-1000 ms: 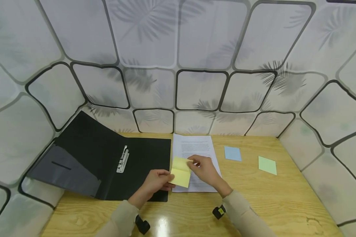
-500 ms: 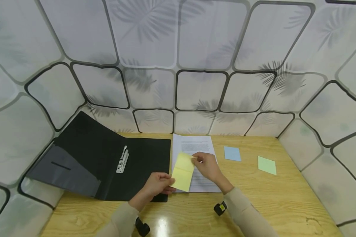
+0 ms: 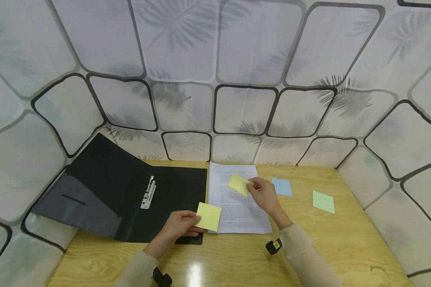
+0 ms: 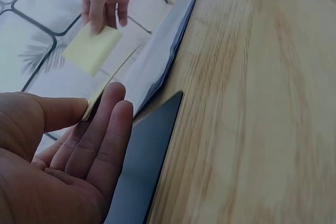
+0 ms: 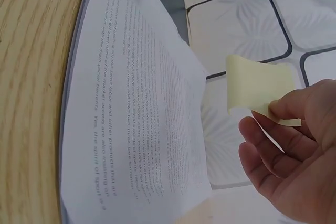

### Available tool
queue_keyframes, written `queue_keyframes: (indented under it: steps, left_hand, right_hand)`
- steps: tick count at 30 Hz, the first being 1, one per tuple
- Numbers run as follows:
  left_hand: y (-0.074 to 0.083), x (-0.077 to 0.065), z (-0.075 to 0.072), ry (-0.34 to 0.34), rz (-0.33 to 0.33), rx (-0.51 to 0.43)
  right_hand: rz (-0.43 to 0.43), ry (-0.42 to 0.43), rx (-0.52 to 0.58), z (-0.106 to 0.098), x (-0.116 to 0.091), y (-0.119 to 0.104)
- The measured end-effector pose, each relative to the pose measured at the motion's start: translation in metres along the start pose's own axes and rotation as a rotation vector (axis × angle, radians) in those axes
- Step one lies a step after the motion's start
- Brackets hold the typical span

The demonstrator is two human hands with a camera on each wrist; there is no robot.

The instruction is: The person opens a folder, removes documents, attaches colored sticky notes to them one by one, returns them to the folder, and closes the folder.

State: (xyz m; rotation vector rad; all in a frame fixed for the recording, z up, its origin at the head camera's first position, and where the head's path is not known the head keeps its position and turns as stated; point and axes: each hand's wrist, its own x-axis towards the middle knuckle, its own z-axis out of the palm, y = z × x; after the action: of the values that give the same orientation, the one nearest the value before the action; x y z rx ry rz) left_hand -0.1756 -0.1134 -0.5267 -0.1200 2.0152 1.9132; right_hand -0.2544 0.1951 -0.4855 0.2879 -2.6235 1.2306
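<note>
Between thumb and fingers my left hand pinches a yellow sticky note pad, over the right edge of the black folder and the near-left corner of the papers. My right hand pinches a single yellow sticky note by its right side, above the printed papers. In the right wrist view the yellow sticky note curls at its free end, apart from the paper. Seen edge-on in the left wrist view, the yellow pad sits between thumb and fingers.
The black folder lies spread out at the left, its metal clip showing and its left cover raised against the wall. A blue sticky note and a green one lie on the wooden table at the right.
The single yellow note has come away from the pad. My right hand has moved right and slightly away from me with it; my left hand has shifted left with the pad.
</note>
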Motion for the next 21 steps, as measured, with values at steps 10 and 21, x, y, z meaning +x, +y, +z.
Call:
queue_keyframes:
  steps: [10,21]
  left_hand:
    - [-0.012,-0.042,-0.052,-0.045,0.017,0.02]
    - [-0.036,-0.111,-0.117,0.016,-0.083,0.118]
  right_hand:
    - [-0.014,0.004,0.031,0.007,0.001,0.0]
    - [-0.03,0.008,0.021,0.006,0.004,0.003]
